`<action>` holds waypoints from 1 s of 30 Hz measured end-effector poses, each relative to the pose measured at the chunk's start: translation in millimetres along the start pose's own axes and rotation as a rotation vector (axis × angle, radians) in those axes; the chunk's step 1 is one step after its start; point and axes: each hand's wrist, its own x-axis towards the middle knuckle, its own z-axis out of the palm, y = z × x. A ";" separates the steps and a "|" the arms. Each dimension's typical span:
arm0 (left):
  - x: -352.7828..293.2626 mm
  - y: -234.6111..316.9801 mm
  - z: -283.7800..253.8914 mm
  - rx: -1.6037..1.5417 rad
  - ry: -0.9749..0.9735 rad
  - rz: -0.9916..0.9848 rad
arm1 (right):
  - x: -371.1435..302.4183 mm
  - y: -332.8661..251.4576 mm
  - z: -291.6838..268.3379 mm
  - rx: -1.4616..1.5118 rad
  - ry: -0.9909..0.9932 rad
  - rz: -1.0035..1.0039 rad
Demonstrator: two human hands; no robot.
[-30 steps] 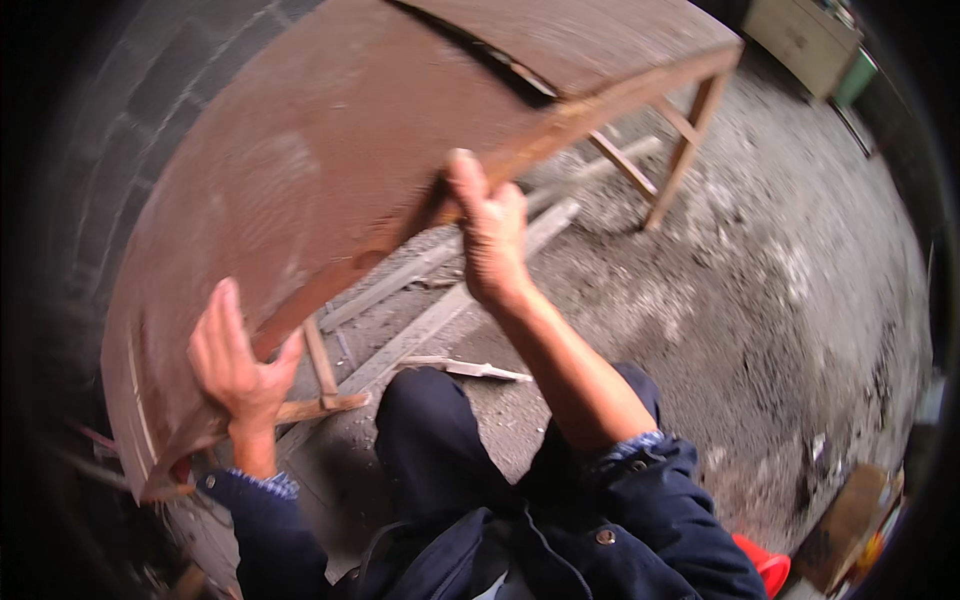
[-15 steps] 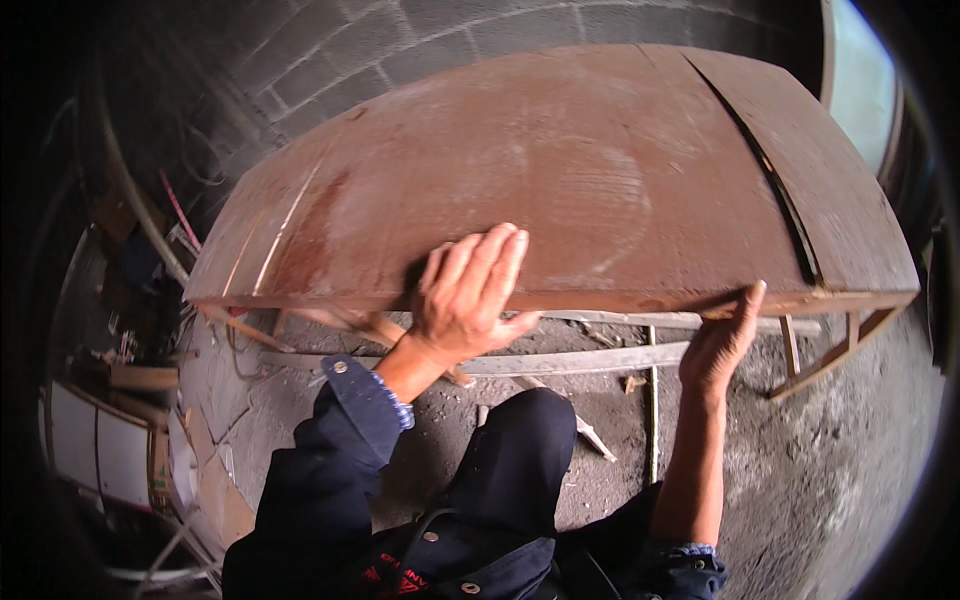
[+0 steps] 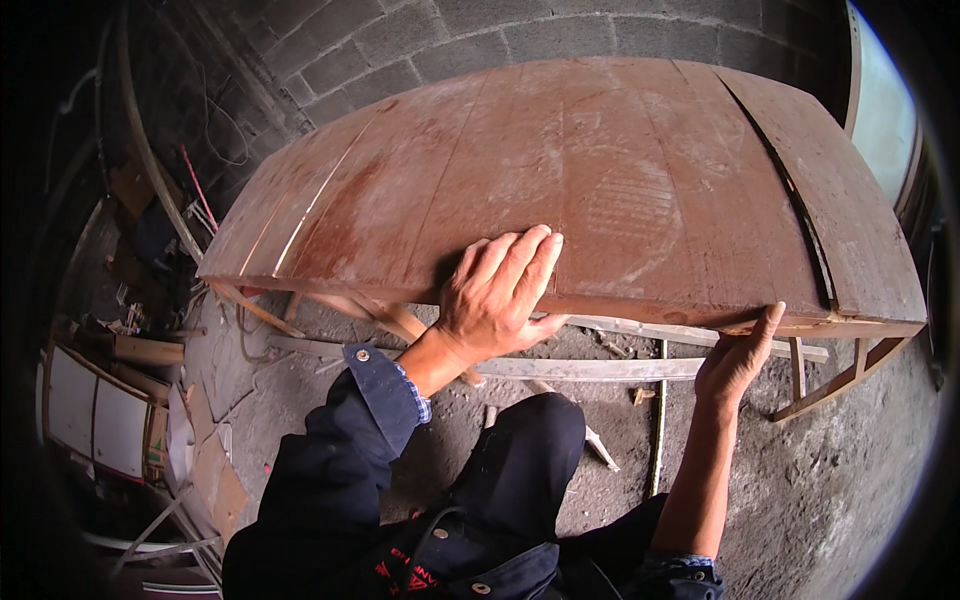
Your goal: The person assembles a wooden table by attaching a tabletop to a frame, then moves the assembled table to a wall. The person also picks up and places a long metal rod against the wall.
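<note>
Wooden table (image 3: 600, 150) is right up against both hands here, stretching away from the person toward a grey block wall (image 3: 460, 58). The left hand (image 3: 497, 295) is around the middle of the near edge, spread rather than curled: fingers together and laid flat over the top, thumb sticking out to the right just along the edge. Right hand (image 3: 735, 365) is farther along the same edge, toward the right end, coming at it from below with the thumb up against the rim. Its other fingers are mostly hidden, so I can't tell whether it's really gripping or just propping. Most of the top lies beyond the fingertips, with a good stretch out past the left hand too.

As for looks, it's a reddish-brown planked top, pretty beat up. There's a long dark gap (image 3: 775, 160) between boards near the right end, and the end board doesn't sit flush. Over on the left there's a thin pale slit (image 3: 320, 203), plus a darker red patch beside it. Right of center is a chalky, scuffed area with fine streaks. The front edge looks worn, with a lighter raw bit by the right thumb. Plain wooden legs show underneath, and pale wooden strips (image 3: 590, 370) cross below the near edge, over a gritty floor (image 3: 800, 500).
</note>
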 end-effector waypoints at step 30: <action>-1.5 -0.9 2.2 -0.008 0.022 0.002 | -5.6 -6.5 10.3 -0.021 -0.010 -0.013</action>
